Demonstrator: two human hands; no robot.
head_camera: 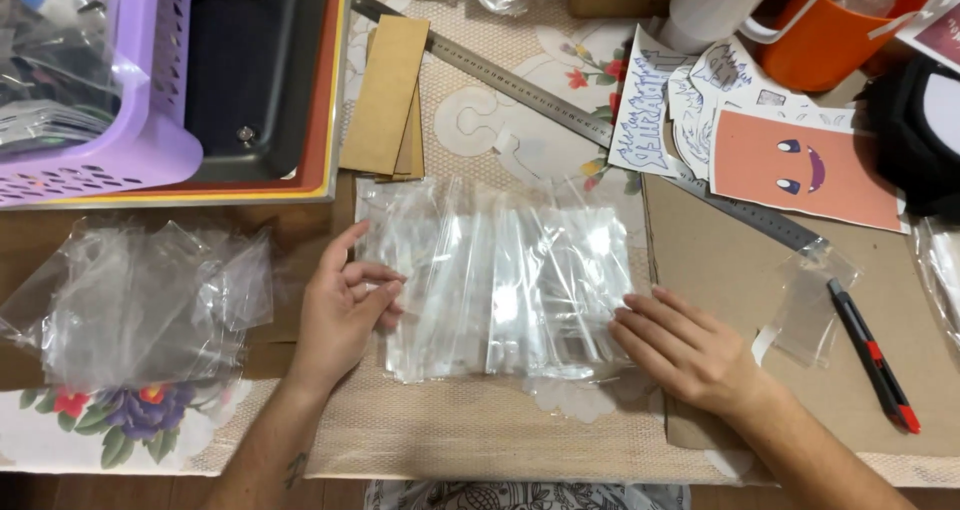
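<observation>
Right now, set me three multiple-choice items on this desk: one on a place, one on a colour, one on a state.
1. Where does the pen-shaped black and red cutter lie?
A. In the basket
B. On the brown cardboard sheet, right of the hands
C. Under the ruler

2. What colour is the slotted plastic basket?
A. Purple
B. Green
C. Yellow

3. How do the hands meet the spread of clear plastic bags?
A. Both lifted well above it
B. One at each side edge, fingers on it
C. Both clenched around a crumpled heap of bags

Answers:
1 B: the cutter rests on the cardboard sheet, near its right edge.
2 A: the basket's walls are plainly purple.
3 B: the left hand touches the left edge and the right hand presses the right edge flat.
</observation>
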